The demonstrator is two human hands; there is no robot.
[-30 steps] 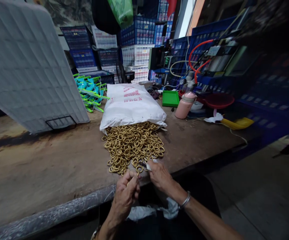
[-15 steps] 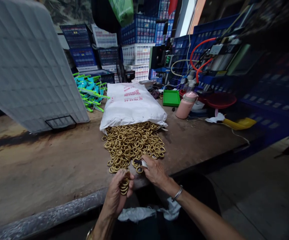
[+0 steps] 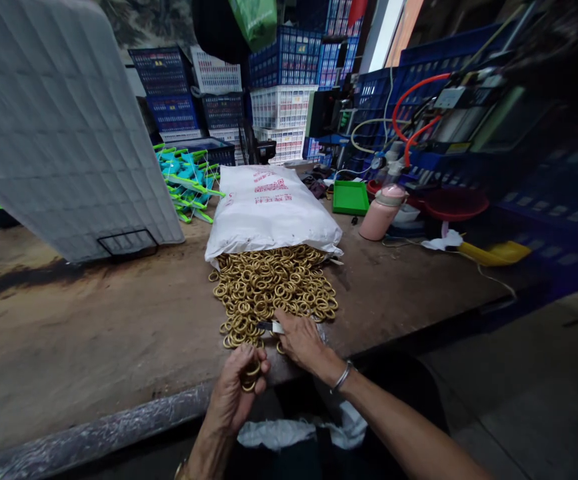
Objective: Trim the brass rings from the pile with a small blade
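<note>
Brass-coloured rings (image 3: 273, 283) lie heaped on the wooden table, spilling from the mouth of a white sack (image 3: 273, 217) with red print. My left hand (image 3: 231, 383), at the near edge of the heap, is closed around a few rings (image 3: 251, 380). Just to its right, my right hand (image 3: 303, 343) reaches over the near side of the heap. Between its thumb and fingers it grips a small white-and-dark tool (image 3: 277, 327), whose dark end points left over the rings. What kind of tool it is I cannot make out.
A grey ribbed panel (image 3: 69, 133) stands on the left, with green and turquoise pieces (image 3: 189, 180) behind it. To the right are a green tray (image 3: 350, 197), a pink bottle (image 3: 381, 213) and a machine with red hoses (image 3: 449, 100). Stacked crates (image 3: 283, 107) fill the back.
My right hand and its tool have shifted slightly left over the heap, closer to my left hand. Fewer rings show in my left hand. The whole view has shifted a little.
</note>
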